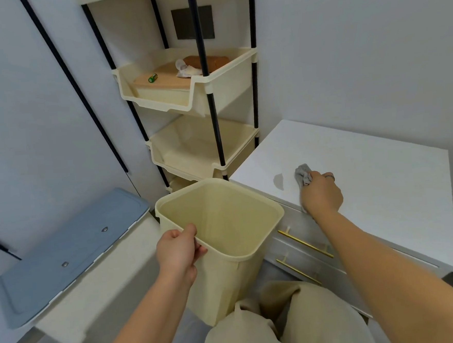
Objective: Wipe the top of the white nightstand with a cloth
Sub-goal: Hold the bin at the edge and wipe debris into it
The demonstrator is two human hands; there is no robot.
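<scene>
Small, crumpled grey cloth is bunched in the right hand, whose fingers are curled tightly around it. It is pressed onto the flat top of the white nightstand, near that top's front left corner. A dull, damp-looking patch is seen on the top just left of the cloth.

The near rim of a cream, square plastic bin is gripped by the left hand, just off the nightstand's left front corner. Whether the bin is lifted or rests on the floor cannot be told. A cream tiered rack on black poles is set beyond the nightstand's left side.

The cloth is judged soft, light and limp, so it is best gathered into the palm, with a flat wad left underneath. The top looks smooth, so an easy glide is expected.
</scene>
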